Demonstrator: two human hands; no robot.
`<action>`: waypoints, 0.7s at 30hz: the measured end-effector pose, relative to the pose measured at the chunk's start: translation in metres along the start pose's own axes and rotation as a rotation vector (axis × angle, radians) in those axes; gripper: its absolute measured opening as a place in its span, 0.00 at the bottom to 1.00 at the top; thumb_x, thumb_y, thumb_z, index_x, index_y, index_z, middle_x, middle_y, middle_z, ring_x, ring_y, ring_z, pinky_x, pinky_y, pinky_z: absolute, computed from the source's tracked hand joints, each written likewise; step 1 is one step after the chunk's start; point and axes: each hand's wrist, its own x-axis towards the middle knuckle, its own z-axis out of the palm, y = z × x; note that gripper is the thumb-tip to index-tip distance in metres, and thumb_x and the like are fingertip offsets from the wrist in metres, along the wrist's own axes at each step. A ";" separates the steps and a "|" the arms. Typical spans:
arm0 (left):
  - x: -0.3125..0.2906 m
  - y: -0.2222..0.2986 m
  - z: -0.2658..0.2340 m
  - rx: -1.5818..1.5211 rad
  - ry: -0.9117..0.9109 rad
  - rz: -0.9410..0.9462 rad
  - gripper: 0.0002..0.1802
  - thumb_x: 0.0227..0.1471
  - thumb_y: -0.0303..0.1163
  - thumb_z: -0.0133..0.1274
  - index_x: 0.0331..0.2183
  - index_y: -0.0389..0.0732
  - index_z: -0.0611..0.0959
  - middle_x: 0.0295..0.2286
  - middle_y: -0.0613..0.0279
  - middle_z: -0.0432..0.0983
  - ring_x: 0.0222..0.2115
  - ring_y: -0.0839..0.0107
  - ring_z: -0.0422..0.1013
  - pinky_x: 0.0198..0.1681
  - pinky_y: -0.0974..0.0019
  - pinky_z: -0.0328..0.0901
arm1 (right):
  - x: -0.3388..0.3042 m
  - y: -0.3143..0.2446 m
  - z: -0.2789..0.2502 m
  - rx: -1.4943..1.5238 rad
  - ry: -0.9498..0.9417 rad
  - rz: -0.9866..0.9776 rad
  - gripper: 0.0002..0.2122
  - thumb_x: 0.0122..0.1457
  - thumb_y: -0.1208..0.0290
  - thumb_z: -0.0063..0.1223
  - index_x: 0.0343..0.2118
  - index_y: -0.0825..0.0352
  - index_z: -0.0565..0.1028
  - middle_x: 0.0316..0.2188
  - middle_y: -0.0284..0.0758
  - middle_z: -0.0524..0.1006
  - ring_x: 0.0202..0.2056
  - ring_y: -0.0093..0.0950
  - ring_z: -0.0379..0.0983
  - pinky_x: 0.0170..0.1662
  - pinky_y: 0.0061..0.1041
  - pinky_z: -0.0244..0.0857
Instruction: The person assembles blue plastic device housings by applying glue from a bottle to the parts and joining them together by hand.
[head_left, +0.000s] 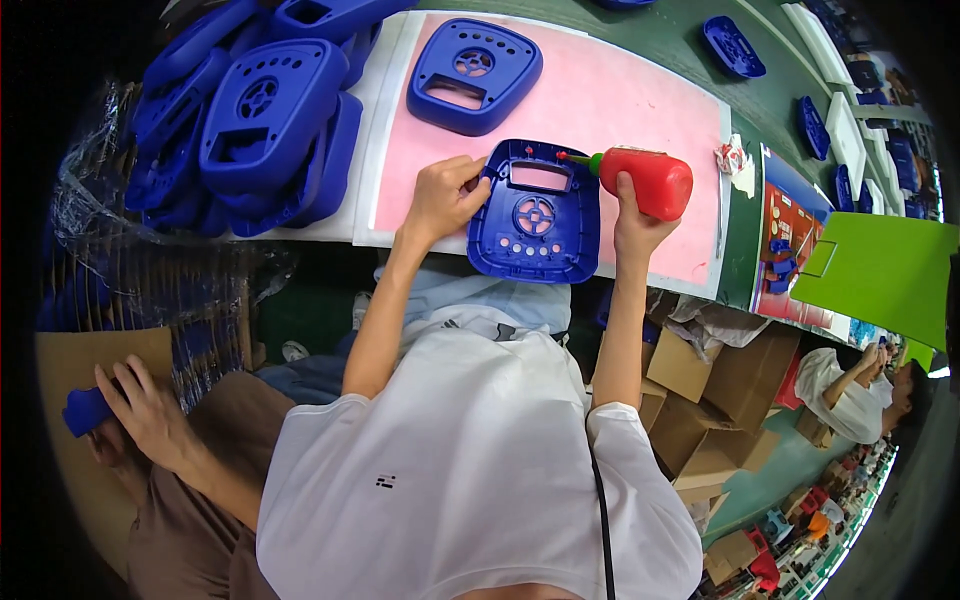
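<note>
My left hand [447,200] grips the left rim of a blue plastic housing [490,232], its hollow, ribbed inside facing up. The housing has a rectangular window, a round grille and a row of small holes, and its lower part juts past the table's near edge. In my right hand [640,222] is a red squeeze bottle [648,182] with a green collar, lying on its side. Its thin nozzle points left, with the tip at the housing's top edge, beside small red spots. Beyond, another blue housing [474,75] lies face up on the pink sheet.
A heap of blue housings [262,120] stands at the left on the table. Crumpled white paper [738,165] lies at the sheet's right edge, near a green board [880,275]. Cardboard boxes [700,400] sit below right. At lower left, another person's hands [150,415] hold a blue part.
</note>
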 end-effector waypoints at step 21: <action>0.003 0.002 0.003 -0.027 -0.036 0.027 0.11 0.47 0.26 0.53 0.35 0.32 0.81 0.17 0.54 0.65 0.17 0.65 0.64 0.23 0.65 0.59 | 0.083 0.010 -0.083 0.460 0.047 0.908 0.28 0.55 0.40 0.46 0.34 0.68 0.73 0.19 0.37 0.74 0.17 0.29 0.69 0.17 0.24 0.60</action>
